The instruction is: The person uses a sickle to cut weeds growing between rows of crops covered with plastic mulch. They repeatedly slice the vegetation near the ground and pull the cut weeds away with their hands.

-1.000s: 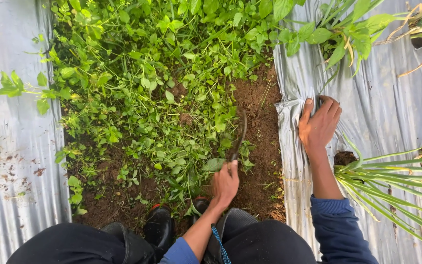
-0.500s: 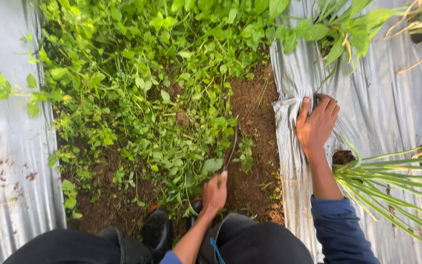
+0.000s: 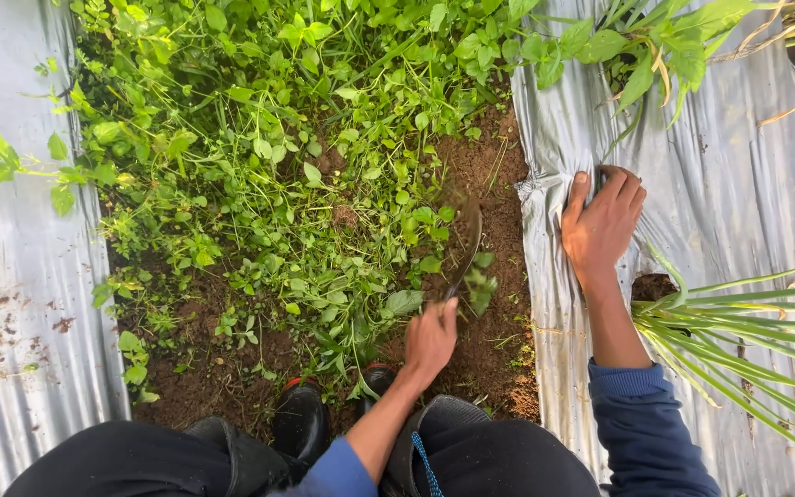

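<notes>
The person is crouching over a strip of bare soil [image 3: 494, 276] between two sheets of silver plastic mulch [image 3: 747, 184], boots [image 3: 301, 419] planted at the near end of the weedy furrow. The left hand [image 3: 430, 339] is gripping the handle of a small curved sickle [image 3: 465, 250], fingers wrapped closed around it, and the blade is arching away toward the far side — its tip sitting right at the edge of the weeds [image 3: 269, 166], low to the ground where the stems meet the dirt. That low angle looks meant for cutting at the base rather than the leaves (the blade is a little blurred, so its exact edge is hard to make out).

The right hand [image 3: 603, 225] is resting on the right sheet, fingers curled closed over a bunched fold of plastic near its edge — seemingly pinning it back, clear of the blade, while also bracing the body. Just near of that hand, long narrow leaves of a planted crop [image 3: 738, 327] are fanning out of a hole in the sheet, well apart from the sickle.
</notes>
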